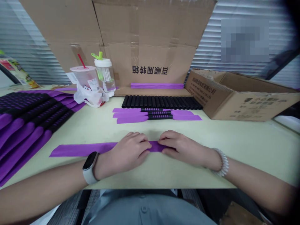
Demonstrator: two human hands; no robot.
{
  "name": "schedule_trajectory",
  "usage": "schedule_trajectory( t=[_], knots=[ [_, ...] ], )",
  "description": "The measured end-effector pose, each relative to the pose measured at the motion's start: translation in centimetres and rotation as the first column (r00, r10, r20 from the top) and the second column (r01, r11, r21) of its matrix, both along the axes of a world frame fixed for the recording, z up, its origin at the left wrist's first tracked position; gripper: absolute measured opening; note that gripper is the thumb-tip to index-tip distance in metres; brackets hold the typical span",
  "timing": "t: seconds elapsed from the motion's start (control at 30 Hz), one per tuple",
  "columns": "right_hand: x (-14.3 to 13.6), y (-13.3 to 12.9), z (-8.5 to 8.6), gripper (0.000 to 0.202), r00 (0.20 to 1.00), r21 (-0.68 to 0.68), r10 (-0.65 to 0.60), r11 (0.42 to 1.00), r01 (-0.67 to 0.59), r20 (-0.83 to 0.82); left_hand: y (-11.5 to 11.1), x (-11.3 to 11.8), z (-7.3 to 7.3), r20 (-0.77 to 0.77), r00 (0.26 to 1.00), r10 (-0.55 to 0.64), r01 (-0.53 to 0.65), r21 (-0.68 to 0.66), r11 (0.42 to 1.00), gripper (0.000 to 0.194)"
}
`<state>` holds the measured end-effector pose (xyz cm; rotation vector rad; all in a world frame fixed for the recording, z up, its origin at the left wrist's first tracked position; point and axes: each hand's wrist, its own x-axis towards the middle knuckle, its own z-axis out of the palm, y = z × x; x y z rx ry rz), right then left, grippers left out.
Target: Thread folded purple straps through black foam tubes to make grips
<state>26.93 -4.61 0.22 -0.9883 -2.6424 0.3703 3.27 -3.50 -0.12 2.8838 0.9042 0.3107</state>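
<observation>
A long purple elastic-looking band (82, 149) lies across the front of the table, its left end flat on the surface. My left hand (131, 148) is closed on the band near its middle, thumb and fingertips pinching it. Close by on the right, my right hand (179, 147) also pinches the band with curled fingers. A short stretch of the band shows between the two hands; its right end is hidden by my right hand. Just beyond lie several purple bands with black slotted tubes (160, 117) around their middles.
Behind them runs a row of black tubes (161, 102), with a stack of purple bands (157, 85) farther back. At left is a large pile of tubed bands (30, 125). A drink cup (85, 76), a bottle (104, 73) and an open cardboard box (243, 103) stand behind.
</observation>
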Motion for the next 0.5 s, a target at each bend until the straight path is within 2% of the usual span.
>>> schedule_trajectory(
  t=[0.13, 0.27, 0.5],
  knots=[
    [0.38, 0.07, 0.41, 0.018, 1.000, -0.022, -0.023, 0.999, 0.023, 0.010, 0.24, 0.03, 0.16, -0.006, 1.000, 0.029, -0.028, 0.036, 0.999, 0.017],
    [0.26, 0.02, 0.57, 0.018, 1.000, -0.024, -0.013, 1.000, 0.014, 0.025, 0.48, 0.26, 0.06, -0.006, 0.999, 0.045, -0.045, 0.010, 0.999, 0.016],
    [0.60, -0.20, 0.98, 0.019, 0.999, -0.061, -0.021, 0.998, 0.024, 0.049, 0.45, 0.28, 0.28, -0.040, 0.997, 0.073, -0.073, 0.007, 0.997, 0.024]
  ],
)
